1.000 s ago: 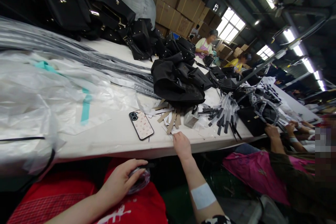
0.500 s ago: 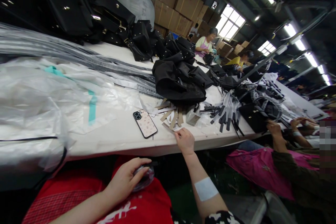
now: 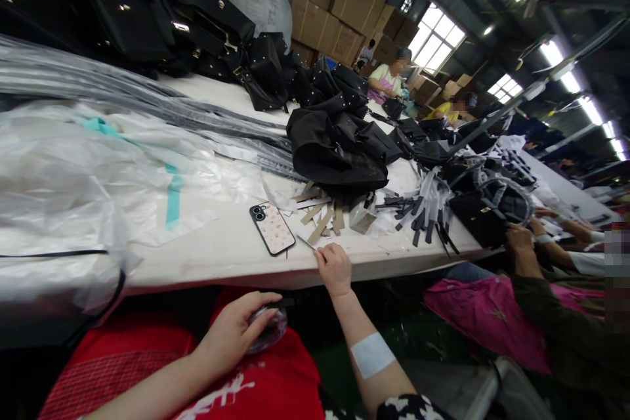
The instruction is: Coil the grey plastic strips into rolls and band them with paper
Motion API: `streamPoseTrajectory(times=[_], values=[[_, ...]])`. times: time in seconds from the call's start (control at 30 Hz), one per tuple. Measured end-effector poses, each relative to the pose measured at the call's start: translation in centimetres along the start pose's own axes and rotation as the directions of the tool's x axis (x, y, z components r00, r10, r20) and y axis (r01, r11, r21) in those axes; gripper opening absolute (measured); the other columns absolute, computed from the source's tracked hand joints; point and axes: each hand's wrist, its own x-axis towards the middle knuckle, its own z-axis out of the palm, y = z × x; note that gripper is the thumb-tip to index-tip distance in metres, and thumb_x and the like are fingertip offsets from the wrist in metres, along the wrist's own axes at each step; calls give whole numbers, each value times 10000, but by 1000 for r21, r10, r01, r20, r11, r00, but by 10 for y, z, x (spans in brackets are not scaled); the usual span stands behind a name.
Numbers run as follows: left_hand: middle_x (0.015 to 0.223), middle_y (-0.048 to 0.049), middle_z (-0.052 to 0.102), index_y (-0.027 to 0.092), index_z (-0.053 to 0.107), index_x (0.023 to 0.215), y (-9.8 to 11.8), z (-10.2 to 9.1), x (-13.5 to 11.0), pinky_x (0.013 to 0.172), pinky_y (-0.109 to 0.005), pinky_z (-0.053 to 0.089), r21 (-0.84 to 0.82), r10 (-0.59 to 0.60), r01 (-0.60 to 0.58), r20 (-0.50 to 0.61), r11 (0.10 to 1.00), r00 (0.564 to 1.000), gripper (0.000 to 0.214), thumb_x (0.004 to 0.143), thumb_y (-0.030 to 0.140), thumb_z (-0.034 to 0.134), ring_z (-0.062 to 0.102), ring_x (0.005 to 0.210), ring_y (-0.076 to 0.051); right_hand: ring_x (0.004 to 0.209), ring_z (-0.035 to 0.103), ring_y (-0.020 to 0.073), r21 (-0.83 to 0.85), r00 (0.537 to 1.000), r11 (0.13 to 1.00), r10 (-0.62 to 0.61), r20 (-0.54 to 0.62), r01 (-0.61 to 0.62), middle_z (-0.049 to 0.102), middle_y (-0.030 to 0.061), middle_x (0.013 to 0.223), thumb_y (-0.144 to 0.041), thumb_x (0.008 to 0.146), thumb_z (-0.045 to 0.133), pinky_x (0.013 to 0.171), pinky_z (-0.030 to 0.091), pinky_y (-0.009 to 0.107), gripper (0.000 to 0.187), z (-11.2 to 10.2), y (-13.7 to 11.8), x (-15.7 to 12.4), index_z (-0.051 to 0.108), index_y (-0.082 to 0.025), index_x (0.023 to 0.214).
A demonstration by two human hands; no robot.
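My left hand (image 3: 241,323) rests over my lap, fingers curled around a rounded, clear plastic-wrapped piece (image 3: 272,335) with a dark end; its exact kind is unclear. At the table's front edge, my right hand (image 3: 335,268) pinches the end of a thin, pale strip (image 3: 307,243). The strip's other end reaches toward a loose pile of tan and white strips (image 3: 322,218). Left of that hand a phone (image 3: 272,230) in a patterned case lies camera side up on the white table (image 3: 197,266).
Black bags (image 3: 339,151) are heaped behind the strips. Clear plastic sheeting (image 3: 73,184) covers the left side. Black-and-white strips (image 3: 426,210) lie to the right, near a black bag with wrapped handles (image 3: 475,220). A co-worker's hand (image 3: 519,239) is beside that bag.
My right hand has moved slightly left along the table edge with the strip, which now stands out from the pile. My left hand stays nearly in place on the plastic-wrapped piece.
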Motion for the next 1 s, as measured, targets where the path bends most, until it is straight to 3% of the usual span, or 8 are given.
streamPoseTrajectory(times=[0.33, 0.7, 0.83, 1.0], values=[[1038, -13, 739, 274, 692, 1074, -6, 4, 2, 889, -265, 530, 4, -13, 13, 62, 1000, 998, 292, 875, 390, 512, 686, 950, -182, 791, 549, 154, 260, 997, 963, 73, -12, -67, 621, 32, 795, -293, 842, 654, 749, 425, 257, 122, 5, 16, 2, 748, -214, 845], [1039, -12, 738, 277, 691, 1069, -5, 4, 3, 896, -272, 527, -11, -31, 32, 58, 999, 998, 286, 866, 373, 514, 683, 960, -189, 785, 545, 163, 286, 998, 957, 63, -17, -55, 601, 45, 780, -294, 895, 565, 744, 427, 273, 215, 2, 12, 2, 741, -192, 823], [1048, -23, 736, 261, 692, 1069, -7, 5, 4, 907, -281, 522, -12, -42, 43, 68, 999, 997, 299, 862, 378, 511, 680, 967, -194, 798, 543, 164, 234, 998, 970, 58, 17, -60, 599, 45, 797, -295, 911, 543, 755, 419, 268, 227, 1, 13, 3, 719, -192, 811], [1049, -29, 735, 252, 691, 1074, -6, 5, 5, 909, -288, 521, -16, -44, 46, 67, 999, 997, 309, 860, 378, 507, 678, 968, -197, 825, 546, 183, -29, 993, 998, -61, 99, 64, 605, 61, 860, -229, 927, 501, 756, 400, 276, 152, 1, 13, 12, 641, -189, 884]])
